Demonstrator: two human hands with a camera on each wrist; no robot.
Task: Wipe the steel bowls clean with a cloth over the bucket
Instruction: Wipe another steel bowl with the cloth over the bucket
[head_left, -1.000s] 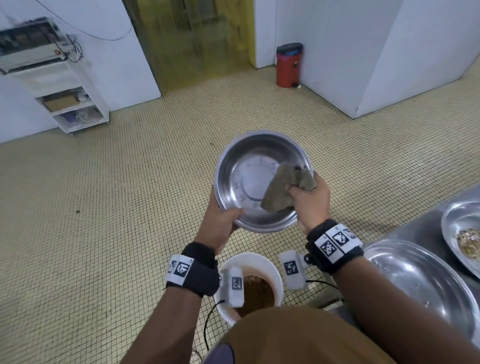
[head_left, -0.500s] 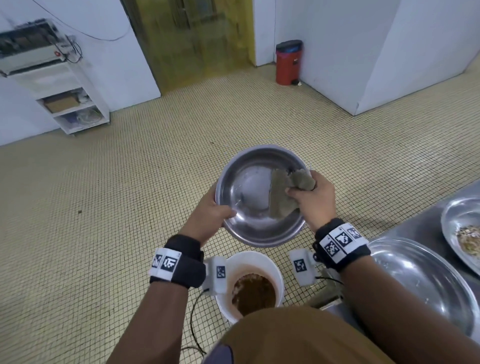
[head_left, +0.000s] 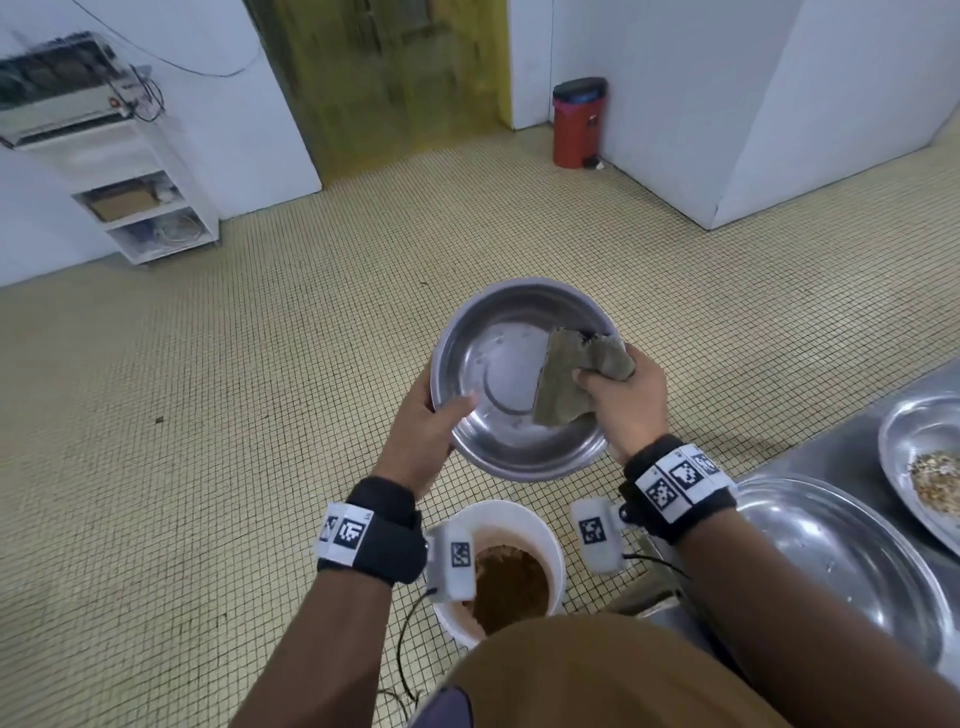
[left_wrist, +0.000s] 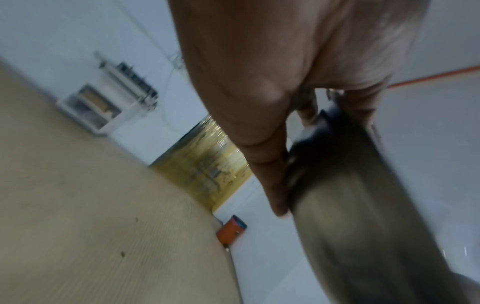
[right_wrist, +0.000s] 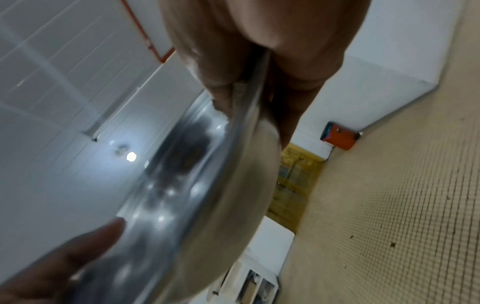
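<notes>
A steel bowl (head_left: 498, 374) is held tilted toward me in the air, above and just beyond the white bucket (head_left: 506, 517), which stands on the floor holding brown scraps. My left hand (head_left: 434, 421) grips the bowl's left rim, thumb inside. My right hand (head_left: 618, 400) pinches a grey-green cloth (head_left: 563, 382) against the right inner wall and rim. In the right wrist view the bowl (right_wrist: 197, 185) fills the middle, with my left thumb at the lower left. The left wrist view is blurred; the bowl's outside (left_wrist: 363, 205) runs beside my fingers (left_wrist: 270, 164).
A steel counter (head_left: 841, 457) at the right carries a large steel bowl (head_left: 831, 561) and another bowl (head_left: 924, 457) with food scraps. A red pedal bin (head_left: 577, 122) stands by the far wall, white shelves (head_left: 140, 208) at the far left. Tiled floor lies all around.
The bowl and both hands have dropped lower and nearer to me. The cloth has stayed at the bowl's right side, and the bowl has turned a little in my left hand.
</notes>
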